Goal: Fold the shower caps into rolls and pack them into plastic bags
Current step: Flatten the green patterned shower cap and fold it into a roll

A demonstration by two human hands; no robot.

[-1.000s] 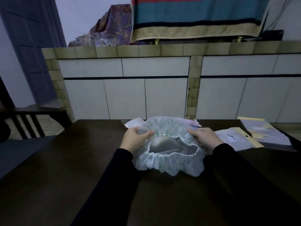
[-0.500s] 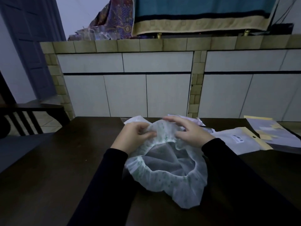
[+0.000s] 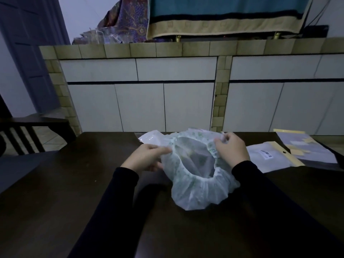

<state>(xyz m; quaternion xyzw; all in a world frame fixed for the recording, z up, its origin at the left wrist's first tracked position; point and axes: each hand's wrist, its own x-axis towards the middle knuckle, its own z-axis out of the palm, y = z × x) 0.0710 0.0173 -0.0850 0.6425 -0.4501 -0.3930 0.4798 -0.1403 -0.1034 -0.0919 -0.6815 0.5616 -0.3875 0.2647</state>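
Dim, bluish light; soft focus, wide-angle bending at edges.

I can't read the label on the plastic bag (image 3: pixel 268 157); it's too small. The shower cap (image 3: pixel 197 185) hides my left hand's (image 3: pixel 149 157) fingertips and part of the white bag (image 3: pixel 150 136) behind. The frame's right edge cuts off the farther bags (image 3: pixel 305 146).

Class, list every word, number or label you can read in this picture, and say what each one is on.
No text can be read.
White barcode sticker on the plastic bag right of the shower cap: printed lines too small and blurred to read.
Yellow-edged packets at the far right: pale patches, no readable print.
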